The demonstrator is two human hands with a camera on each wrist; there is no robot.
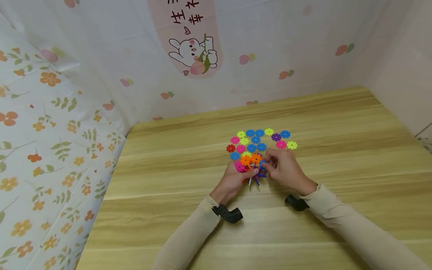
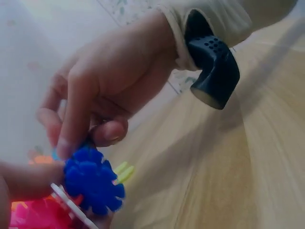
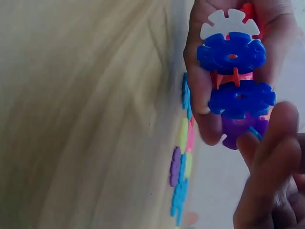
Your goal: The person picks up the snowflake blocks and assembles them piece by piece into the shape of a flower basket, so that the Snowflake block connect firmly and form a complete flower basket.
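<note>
My left hand grips a cluster of interlocked plastic snowflake discs in orange, pink, white, dark blue and purple, held above the tabletop. Its thumb lies along the near side of the cluster. At the cluster's right edge, the fingertips of my right hand pinch a blue snowflake disc, mostly hidden by those fingers. The right wrist view shows a white disc at one end of the cluster and a purple disc near the right fingers. Whether the pinched disc is slotted in, I cannot tell.
Loose snowflake discs in blue, yellow-green, pink, red and purple lie flat just beyond my hands. A pink disc and a yellow-green disc lie at the right. The wooden table meets a patterned cloth behind and left.
</note>
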